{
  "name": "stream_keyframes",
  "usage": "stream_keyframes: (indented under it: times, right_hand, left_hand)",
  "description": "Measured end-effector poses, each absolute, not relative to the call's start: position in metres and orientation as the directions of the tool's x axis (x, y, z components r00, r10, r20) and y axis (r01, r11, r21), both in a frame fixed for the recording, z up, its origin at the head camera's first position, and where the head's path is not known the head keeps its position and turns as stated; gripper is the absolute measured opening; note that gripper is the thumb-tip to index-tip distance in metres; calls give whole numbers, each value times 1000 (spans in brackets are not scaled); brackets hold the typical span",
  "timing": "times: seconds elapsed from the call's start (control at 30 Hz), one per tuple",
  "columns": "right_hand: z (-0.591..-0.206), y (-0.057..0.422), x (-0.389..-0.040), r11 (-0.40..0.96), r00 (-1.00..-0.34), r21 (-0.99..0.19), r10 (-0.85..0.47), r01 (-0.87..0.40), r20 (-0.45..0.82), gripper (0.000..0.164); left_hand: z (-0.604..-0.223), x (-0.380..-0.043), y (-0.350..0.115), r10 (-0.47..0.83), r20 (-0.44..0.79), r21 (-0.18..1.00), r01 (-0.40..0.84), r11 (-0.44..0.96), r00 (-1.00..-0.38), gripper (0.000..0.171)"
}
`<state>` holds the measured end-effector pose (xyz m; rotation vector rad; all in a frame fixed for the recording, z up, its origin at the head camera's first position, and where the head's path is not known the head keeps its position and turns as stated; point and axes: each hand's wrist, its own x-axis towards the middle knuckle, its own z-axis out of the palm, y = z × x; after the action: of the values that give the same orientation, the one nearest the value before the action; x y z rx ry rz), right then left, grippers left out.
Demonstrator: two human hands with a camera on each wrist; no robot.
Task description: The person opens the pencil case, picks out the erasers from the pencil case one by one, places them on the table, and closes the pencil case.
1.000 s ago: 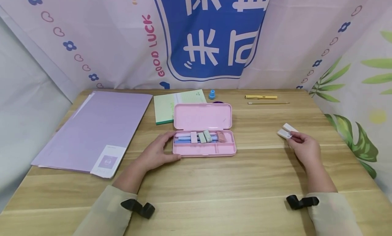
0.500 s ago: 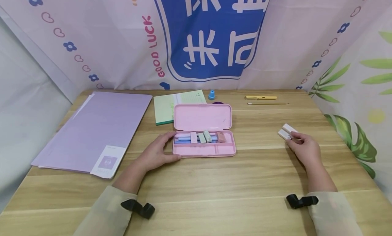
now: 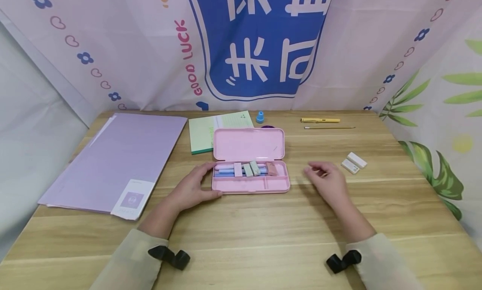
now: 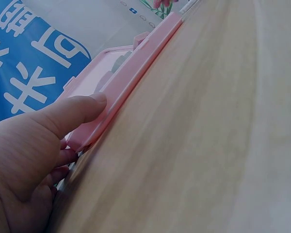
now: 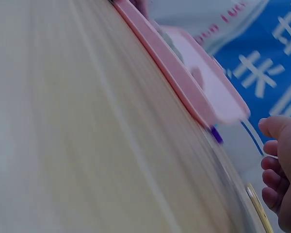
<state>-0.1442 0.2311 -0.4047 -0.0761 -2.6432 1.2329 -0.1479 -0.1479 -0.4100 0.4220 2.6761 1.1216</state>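
A pink pencil case (image 3: 276,184) stands on the table with its lid raised. Pens and several erasers, among them a pale green eraser (image 3: 255,168) and a brown eraser (image 3: 271,168), lie in its rear compartment. My left hand (image 3: 192,187) holds the case's left end. In the left wrist view its thumb (image 4: 82,112) presses the front wall, with the other fingers at the end. My right hand (image 3: 329,181), fingers loosely curled and holding nothing, hovers right of the case. Two white erasers (image 3: 350,165) lie side by side beyond it.
A purple folder (image 3: 116,156) lies at the left. Behind the case are a green notebook (image 3: 201,133), a small blue cone-shaped item (image 3: 260,117) and a partly hidden purple thing (image 3: 267,126). A yellow pen (image 3: 320,120) and a pencil (image 3: 329,127) lie at the back right.
My right hand has let go of the white eraser beside the other one and moved left towards the pencil case. The left hand has stayed at the case.
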Motion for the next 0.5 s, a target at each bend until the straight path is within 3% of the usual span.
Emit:
stream_keyframes:
  times: [0.2,0.5]
  right_hand:
    - [-406,190,-147,695,-989,-713,20,-90,144,31]
    - [-402,157,-151,826,-999,-562,-39,-47,27,54]
  left_hand:
    - [-410,-147,-148,339,-85,716,179,675,-937,91]
    - [-410,-147,-148,341,-77,718,185,671,-937,90]
